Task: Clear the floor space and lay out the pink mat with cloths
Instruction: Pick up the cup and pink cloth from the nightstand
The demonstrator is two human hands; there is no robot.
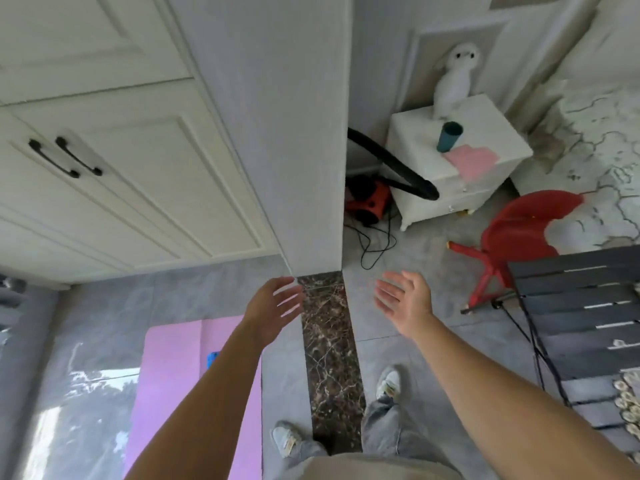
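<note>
1. While all fingers (290, 295) are spread and grip nothing, left hand (272, 308) hangs just left of the dark marble strip (329, 358), right hand (405, 301) just right of it.
2. Pink mat (173, 382): judged light, soft, floppy; best taken two-handed at a short edge.
3. Mat lies flat left of the strip, nearer the left fingers, untouched.
4. Pink cloth (471, 161): well beyond the strip, right side, on a white cabinet (412, 140).

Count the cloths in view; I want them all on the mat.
1 for sure: the pink cloth lies on the nightstand by the cup, hanging over its edge. A blue thing on the mat, partly hidden behind the left arm, may be another.
</note>
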